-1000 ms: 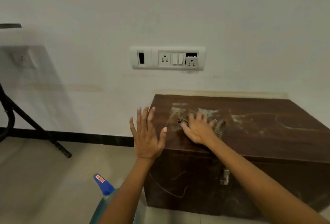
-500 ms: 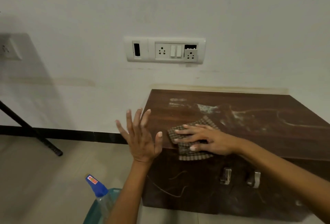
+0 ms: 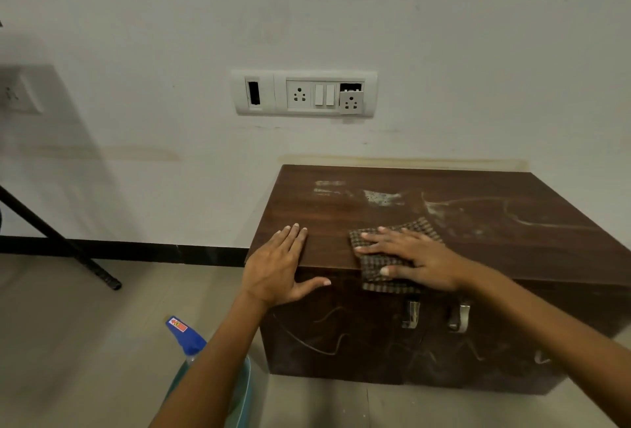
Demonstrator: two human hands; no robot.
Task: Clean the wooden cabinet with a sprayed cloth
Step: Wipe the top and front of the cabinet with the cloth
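Observation:
A low dark wooden cabinet (image 3: 478, 223) stands against the white wall, its top streaked with dusty smears towards the back. A brown checked cloth (image 3: 379, 267) lies at the top's front edge and hangs a little over the front. My right hand (image 3: 415, 257) presses flat on the cloth with straight, spread fingers. My left hand (image 3: 280, 267) rests flat on the cabinet's front left corner, thumb down over the front face. A spray bottle (image 3: 187, 335) with a blue head stands on the floor below my left forearm, mostly hidden by it.
Two metal handles (image 3: 433, 316) sit on the cabinet's front. A switch and socket panel (image 3: 304, 93) is on the wall above. A black stand leg (image 3: 61, 240) slants to the floor at left. Tiled floor spreads left of the cabinet.
My left hand came down from the air onto the cabinet's front left corner. My right hand drew the cloth from the back of the top to the front edge, then slightly right.

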